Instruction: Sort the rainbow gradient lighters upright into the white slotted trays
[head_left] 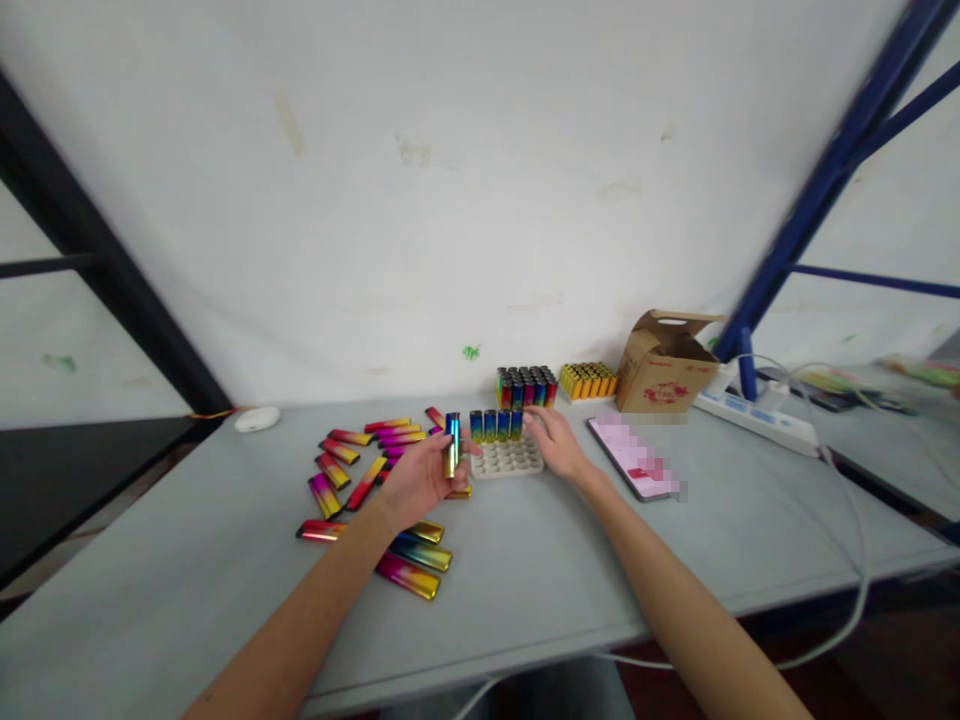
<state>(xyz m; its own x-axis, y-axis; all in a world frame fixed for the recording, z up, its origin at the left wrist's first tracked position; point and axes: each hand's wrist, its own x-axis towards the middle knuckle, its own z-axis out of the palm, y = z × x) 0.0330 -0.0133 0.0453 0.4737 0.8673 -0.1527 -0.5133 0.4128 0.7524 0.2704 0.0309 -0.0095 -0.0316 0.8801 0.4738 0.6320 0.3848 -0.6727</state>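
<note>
My left hand [427, 478] is closed around a shiny blue-to-gold tube [452, 446] and holds it upright, left of a white tray with round holes [508, 461]. Several blue-and-yellow tubes with dark tops [490, 427] stand in a row at the tray's back. At the right end of that row, my right hand [553, 441] has its fingertips closed on the last tube [517, 425]. More shiny tubes in red, purple and gold [367, 484] lie scattered on the table around and beneath my left hand.
Behind the tray stand a block of multicoloured tubes [526, 387] and one of yellow cylinders [589, 381]. To the right are an opened cardboard box [664, 370], a phone [628, 458] and a power strip [757, 420] with trailing cables. A white case [257, 419] lies at left.
</note>
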